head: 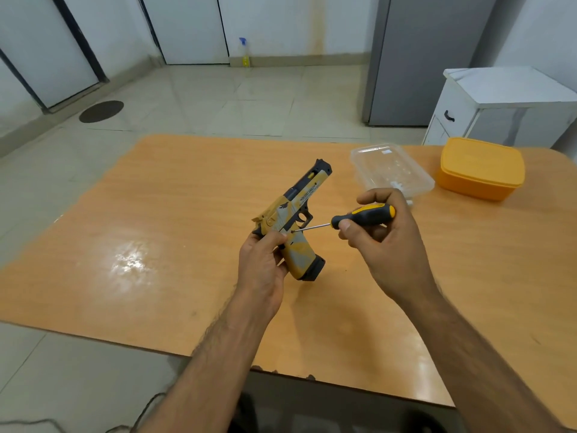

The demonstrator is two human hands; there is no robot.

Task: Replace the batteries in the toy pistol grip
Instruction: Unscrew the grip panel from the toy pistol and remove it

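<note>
Head view: screwdriver tip at toy pistol grip, screw indiscernible.

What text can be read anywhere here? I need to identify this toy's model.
"DESERT EAGLE": on the slide of the toy pistol, in dark print.
A smaller line below it on the slide: too blurred to read.
White label on the clear plastic container: too small to read.

The toy pistol in my left hand looks like matt plastic, tan and grey with a black base. In my right hand, the screwdriver has a glossy yellow-and-black handle and a thin shiny metal shaft. Under both hands, the table is smooth, glossy wood-look laminate, chipped along the near edge. Beyond my right hand, the clear tray is thin shiny plastic, and the yellow box is matt plastic.
</note>
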